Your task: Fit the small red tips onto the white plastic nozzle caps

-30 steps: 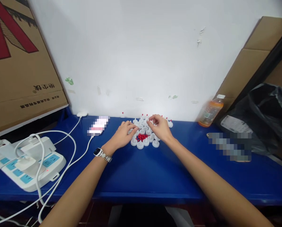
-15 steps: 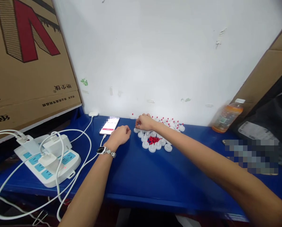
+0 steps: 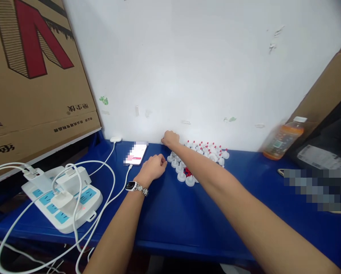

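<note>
**Both hands beside the white caps at the back of the tabletop**

We see our right hand (image 3: 169, 137) stretched far forward to the foot of the white wall (image 3: 204, 68), fingers curled in and closed, at the left end of the rear row of pieces. Whether it pinches one of them we cannot tell; the fingertips are hidden. Our left hand (image 3: 155, 166) rests on the blue tabletop (image 3: 173, 213) in a loose fist, just left of the cluster, with a wristwatch (image 3: 134, 187) on its wrist. What, if anything, it encloses is not visible.

The white caps (image 3: 179, 167) lie grouped between the two hands and under our right forearm, with a small heap of red pieces (image 3: 188, 172) among them. Behind these, along the wall, stands a row of red-tipped white caps (image 3: 209, 149).

Just left of our left hand lies a phone (image 3: 136, 153) with its cable running toward us. Further left sits a white power strip (image 3: 64, 199) with chargers plugged in and white cables looping over the tabletop edge. A large cardboard box (image 3: 30, 76) leans behind it. Well to the right, an orange drink bottle (image 3: 281, 139) stands against the wall, beside brown cardboard and a black bag (image 3: 330, 144).
</note>
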Available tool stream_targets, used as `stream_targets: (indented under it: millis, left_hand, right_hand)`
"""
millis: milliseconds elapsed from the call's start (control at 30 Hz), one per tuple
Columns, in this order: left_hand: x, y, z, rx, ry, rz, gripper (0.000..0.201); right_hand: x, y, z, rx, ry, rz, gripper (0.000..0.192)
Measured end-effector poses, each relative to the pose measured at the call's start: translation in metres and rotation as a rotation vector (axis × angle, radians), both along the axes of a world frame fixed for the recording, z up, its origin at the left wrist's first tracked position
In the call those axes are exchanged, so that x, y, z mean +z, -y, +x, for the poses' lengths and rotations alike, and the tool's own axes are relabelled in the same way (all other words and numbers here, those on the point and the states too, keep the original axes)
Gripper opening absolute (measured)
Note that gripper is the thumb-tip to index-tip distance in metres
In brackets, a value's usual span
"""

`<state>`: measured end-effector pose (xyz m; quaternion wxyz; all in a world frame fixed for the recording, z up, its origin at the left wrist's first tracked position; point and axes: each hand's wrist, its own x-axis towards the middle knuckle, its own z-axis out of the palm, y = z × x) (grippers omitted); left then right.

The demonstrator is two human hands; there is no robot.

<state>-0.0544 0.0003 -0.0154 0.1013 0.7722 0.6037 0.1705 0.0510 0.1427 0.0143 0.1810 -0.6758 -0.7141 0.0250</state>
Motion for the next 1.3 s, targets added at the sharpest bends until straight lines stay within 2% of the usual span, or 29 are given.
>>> stream_targets:
  millis: [100, 200, 300, 367, 500, 600, 667, 800, 867, 933, 1000, 1033, 1067, 1133, 1200, 1300]
  left_hand:
    - [0.0, -0.002, -0.001, -0.007, 0.009, -0.011, 0.024]
    - [0.001, -0.003, -0.001, -0.019, 0.031, -0.01, 0.023]
    - [0.004, 0.0, 0.004, -0.037, 0.063, 0.011, 0.023]
    - [0.008, 0.004, 0.01, -0.047, 0.117, 0.072, 0.025]
    - [0.016, 0.013, 0.032, -0.121, 0.293, 0.248, 0.028]
    - [0.021, 0.018, 0.053, -0.243, 0.321, 0.336, 0.028]
    - [0.025, 0.019, 0.066, -0.345, 0.215, 0.379, 0.026]
    - [0.034, 0.014, 0.083, -0.495, -0.044, 0.472, 0.027]
    - [0.037, 0.011, 0.087, -0.501, -0.02, 0.468, 0.03]
    - [0.038, 0.008, 0.088, -0.376, 0.151, 0.425, 0.039]
    - [0.036, 0.006, 0.086, -0.205, 0.342, 0.369, 0.047]
    - [0.034, 0.005, 0.085, -0.16, 0.393, 0.346, 0.049]
    - [0.031, 0.005, 0.084, -0.174, 0.397, 0.323, 0.048]
    - [0.023, 0.005, 0.081, -0.343, 0.269, 0.3, 0.041]
    - [0.017, 0.008, 0.078, -0.449, 0.142, 0.273, 0.032]
    - [0.014, 0.012, 0.071, -0.46, 0.065, 0.245, 0.027]
  right_hand:
    - [-0.001, 0.001, -0.007, -0.014, -0.028, 0.008, 0.028]
    - [0.003, 0.015, 0.002, 0.015, -0.033, 0.068, 0.025]
    - [0.008, 0.045, 0.03, 0.097, -0.084, 0.213, 0.027]
    - [0.01, 0.072, 0.056, 0.182, -0.211, 0.27, 0.027]
    - [0.003, 0.126, 0.106, 0.405, -0.576, 0.149, 0.023]
    - [-0.006, 0.154, 0.128, 0.402, -0.707, 0.123, 0.018]
    - [-0.011, 0.165, 0.135, 0.392, -0.763, 0.147, 0.018]
    - [-0.012, 0.175, 0.141, 0.353, -0.756, 0.206, 0.013]
    - [-0.009, 0.177, 0.147, 0.339, -0.664, 0.269, 0.012]
    - [-0.006, 0.177, 0.156, 0.326, -0.538, 0.364, 0.011]
    - [-0.005, 0.175, 0.166, 0.266, -0.443, 0.43, 0.011]
    - [-0.005, 0.173, 0.17, 0.223, -0.426, 0.441, 0.011]
    - [-0.005, 0.171, 0.174, 0.188, -0.433, 0.443, 0.011]
    - [-0.005, 0.168, 0.176, 0.172, -0.485, 0.445, 0.013]
    - [-0.004, 0.165, 0.173, 0.18, -0.515, 0.47, 0.013]
    - [0.0, 0.155, 0.166, 0.172, -0.476, 0.444, 0.012]
